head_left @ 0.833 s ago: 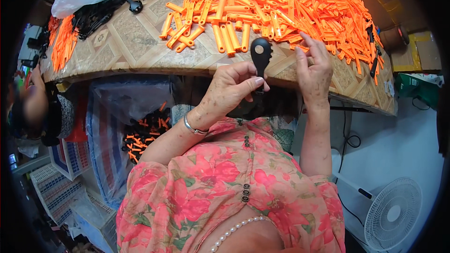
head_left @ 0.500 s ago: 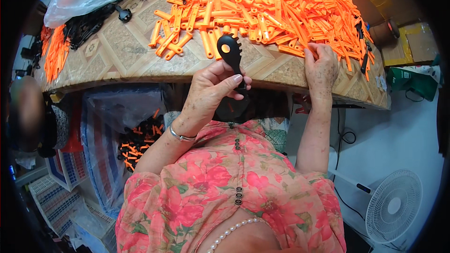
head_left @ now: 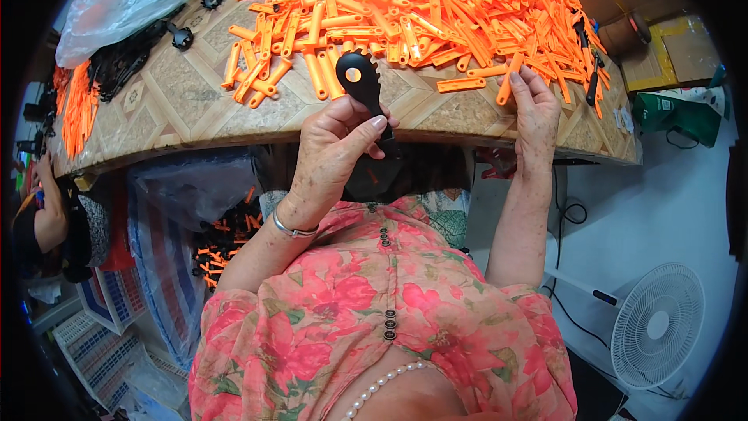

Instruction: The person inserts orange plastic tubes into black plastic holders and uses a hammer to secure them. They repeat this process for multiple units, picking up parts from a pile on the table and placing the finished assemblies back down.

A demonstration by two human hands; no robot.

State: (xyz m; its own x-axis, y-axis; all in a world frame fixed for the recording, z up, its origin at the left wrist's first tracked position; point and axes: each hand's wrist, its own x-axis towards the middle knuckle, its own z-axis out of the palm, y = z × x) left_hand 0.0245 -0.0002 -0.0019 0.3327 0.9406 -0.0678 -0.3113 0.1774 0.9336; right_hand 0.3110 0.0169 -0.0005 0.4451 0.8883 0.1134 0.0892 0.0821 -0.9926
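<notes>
My left hand (head_left: 336,143) is closed around the lower end of a black spaghetti server (head_left: 361,82), its toothed head with a round hole pointing up and away. In my right hand (head_left: 535,113) an orange plastic handle (head_left: 509,80) is pinched between thumb and fingers, tilted, just above the table's near edge. Right ahead of both hands spreads a large heap of the same orange handles (head_left: 444,4). One loose handle (head_left: 461,85) lies apart from the heap, left of my right hand. The two held pieces are apart from each other.
Black utensil heads (head_left: 181,37) and a clear plastic bag (head_left: 128,0) lie on the table (head_left: 187,101) at the far left. Below its edge, a striped sack (head_left: 160,242) holds orange-and-black pieces. A white fan (head_left: 658,326) stands at right. Another person's arm (head_left: 51,206) shows at far left.
My right hand has drawn an orange handle out of the heap and raised it slightly. The left hand still holds the black spaghetti server. At far left another person's arm has come into clearer view.
</notes>
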